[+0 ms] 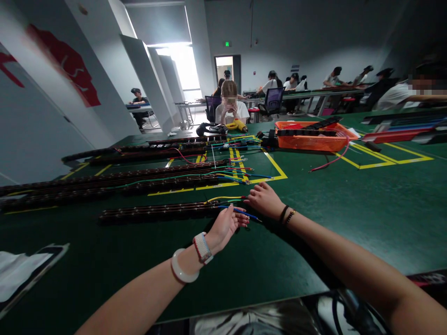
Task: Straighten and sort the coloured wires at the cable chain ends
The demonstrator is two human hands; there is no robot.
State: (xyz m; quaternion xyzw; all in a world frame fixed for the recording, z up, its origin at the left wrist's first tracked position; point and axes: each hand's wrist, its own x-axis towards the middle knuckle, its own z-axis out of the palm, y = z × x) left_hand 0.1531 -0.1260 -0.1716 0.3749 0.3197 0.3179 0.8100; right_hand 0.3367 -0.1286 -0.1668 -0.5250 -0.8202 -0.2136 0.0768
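A dark strip-like cable assembly (160,213) lies across the green table in front of me, with coloured wires coming out of its right end. My left hand (225,228) is at that end, palm turned up, its thumb and fingers around the blue wire (253,217). The bare tip of this wire sticks out past the fingers. From the right, my right hand (266,201) pinches the ends of the yellow wire (221,199) and a green wire beside it, near a red sleeve. Its fingertips partly hide those ends.
Several similar dark assemblies (104,182) lie parallel behind, over yellow tape outlines (279,174). An orange basket (310,143) holds dark strips. A yellow tool (238,124) lies farther back near a seated person (232,109). Flat bars (405,126) are stacked at right; a papered board (28,274) lies left.
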